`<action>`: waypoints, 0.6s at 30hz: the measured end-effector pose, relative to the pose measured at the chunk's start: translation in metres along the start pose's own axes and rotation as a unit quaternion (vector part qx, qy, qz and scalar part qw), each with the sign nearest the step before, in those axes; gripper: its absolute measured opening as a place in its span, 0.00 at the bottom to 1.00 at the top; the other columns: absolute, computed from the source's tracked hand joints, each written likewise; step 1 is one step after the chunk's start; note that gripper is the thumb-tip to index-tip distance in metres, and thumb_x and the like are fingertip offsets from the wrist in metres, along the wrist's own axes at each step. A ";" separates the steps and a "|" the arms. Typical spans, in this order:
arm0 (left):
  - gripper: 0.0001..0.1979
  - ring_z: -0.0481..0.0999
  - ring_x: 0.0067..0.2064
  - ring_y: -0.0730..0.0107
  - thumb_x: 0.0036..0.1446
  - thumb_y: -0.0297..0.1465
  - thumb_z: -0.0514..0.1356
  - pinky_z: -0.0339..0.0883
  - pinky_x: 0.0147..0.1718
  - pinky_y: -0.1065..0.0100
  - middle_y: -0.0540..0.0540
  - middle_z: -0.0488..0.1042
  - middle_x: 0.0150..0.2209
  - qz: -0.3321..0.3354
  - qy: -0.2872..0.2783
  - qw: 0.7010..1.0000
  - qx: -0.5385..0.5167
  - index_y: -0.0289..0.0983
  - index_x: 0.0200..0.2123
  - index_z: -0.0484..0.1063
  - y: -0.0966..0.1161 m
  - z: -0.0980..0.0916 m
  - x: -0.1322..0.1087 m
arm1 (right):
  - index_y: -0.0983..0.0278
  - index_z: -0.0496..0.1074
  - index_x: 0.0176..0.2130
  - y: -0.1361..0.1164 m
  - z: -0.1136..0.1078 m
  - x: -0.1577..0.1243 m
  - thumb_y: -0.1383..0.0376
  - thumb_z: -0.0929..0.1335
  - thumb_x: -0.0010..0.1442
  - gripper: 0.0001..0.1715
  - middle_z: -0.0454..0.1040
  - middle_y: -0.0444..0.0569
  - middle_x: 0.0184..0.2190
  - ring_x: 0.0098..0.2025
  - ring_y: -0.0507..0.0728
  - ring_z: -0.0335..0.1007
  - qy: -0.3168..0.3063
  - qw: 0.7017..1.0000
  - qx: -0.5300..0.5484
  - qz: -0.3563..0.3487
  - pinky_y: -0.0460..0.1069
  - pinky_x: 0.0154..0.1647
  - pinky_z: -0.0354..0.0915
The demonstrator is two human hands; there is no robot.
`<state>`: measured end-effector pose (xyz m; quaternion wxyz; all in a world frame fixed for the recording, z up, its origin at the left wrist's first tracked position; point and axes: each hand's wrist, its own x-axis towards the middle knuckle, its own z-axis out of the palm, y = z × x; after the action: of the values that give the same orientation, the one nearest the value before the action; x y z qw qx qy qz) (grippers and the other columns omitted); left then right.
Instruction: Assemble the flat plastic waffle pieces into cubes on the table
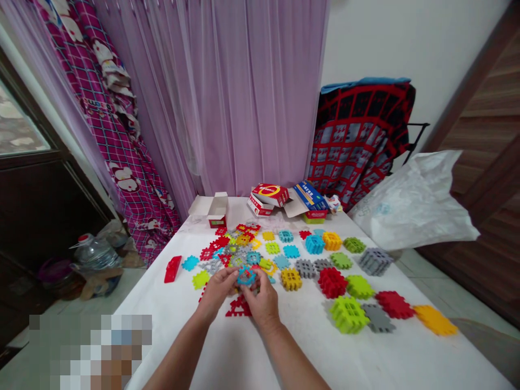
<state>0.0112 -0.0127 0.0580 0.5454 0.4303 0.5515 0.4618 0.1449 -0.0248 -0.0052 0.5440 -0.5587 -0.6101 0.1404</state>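
Between my two hands is a blue toothed building tile point(246, 275), held just above the table. My left hand point(220, 286) pinches its left edge, and my right hand point(262, 297) grips it from the right. Red tiles point(239, 307) lie under and in front of my hands. Just beyond them spreads a loose heap of mixed tiles point(235, 246) in red, grey, blue, yellow and green. A lime tile point(200, 280) and a blue tile point(190, 263) lie left of my left hand. To the right of my right hand sits a yellow stack of tiles point(291, 279).
Stacks sorted by colour stand on the right, among them a red stack point(332, 283), a lime stack point(349, 315) and a grey stack point(376, 261). Cardboard boxes point(269, 196) line the back. A white plastic bag point(414, 200) hangs at the right edge. A red piece point(173, 269) lies left.
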 end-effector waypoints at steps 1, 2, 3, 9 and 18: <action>0.25 0.74 0.27 0.74 0.36 0.46 0.71 0.66 0.26 0.72 0.50 0.78 0.28 -0.001 -0.006 1.000 -0.008 0.36 0.36 0.77 -0.001 0.002 -0.001 | 0.64 0.70 0.50 0.000 0.000 0.000 0.59 0.69 0.56 0.22 0.78 0.48 0.33 0.28 0.55 0.72 0.010 1.000 -0.003 0.010 0.49 0.33 0.70; 0.26 0.75 0.29 0.73 0.35 0.45 0.72 0.67 0.29 0.72 0.48 0.79 0.31 -0.002 -0.010 1.000 -0.017 0.36 0.37 0.77 -0.002 0.003 -0.002 | 0.64 0.71 0.49 0.000 -0.001 0.001 0.58 0.68 0.58 0.21 0.78 0.48 0.34 0.28 0.55 0.72 0.016 1.000 -0.002 0.014 0.49 0.33 0.69; 0.27 0.76 0.30 0.72 0.34 0.44 0.72 0.68 0.30 0.71 0.47 0.80 0.32 -0.003 -0.010 1.000 -0.026 0.36 0.38 0.77 -0.002 0.003 -0.003 | 0.64 0.71 0.49 0.000 -0.002 0.001 0.58 0.67 0.59 0.20 0.78 0.49 0.35 0.29 0.55 0.72 0.020 1.000 0.001 0.008 0.49 0.33 0.69; 0.28 0.75 0.28 0.76 0.35 0.44 0.73 0.68 0.30 0.72 0.50 0.77 0.30 0.001 0.028 0.997 -0.065 0.35 0.39 0.74 -0.002 -0.005 0.005 | 0.61 0.74 0.30 -0.005 -0.010 0.004 0.58 0.59 0.67 0.21 0.76 0.49 0.27 0.31 0.54 0.72 -0.021 0.998 0.030 -0.058 0.46 0.35 0.66; 0.25 0.74 0.27 0.74 0.34 0.44 0.72 0.61 0.22 0.75 0.52 0.74 0.25 -0.023 0.024 0.998 -0.050 0.36 0.35 0.73 -0.009 0.002 -0.008 | 0.62 0.76 0.29 -0.004 -0.006 0.005 0.54 0.60 0.66 0.23 0.76 0.46 0.22 0.23 0.54 0.70 0.002 0.995 0.094 0.038 0.46 0.26 0.64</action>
<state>0.0141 -0.0227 0.0505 0.5630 0.3789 0.5504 0.4864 0.1487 -0.0251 0.0027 0.5894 -0.5286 -0.5712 0.2166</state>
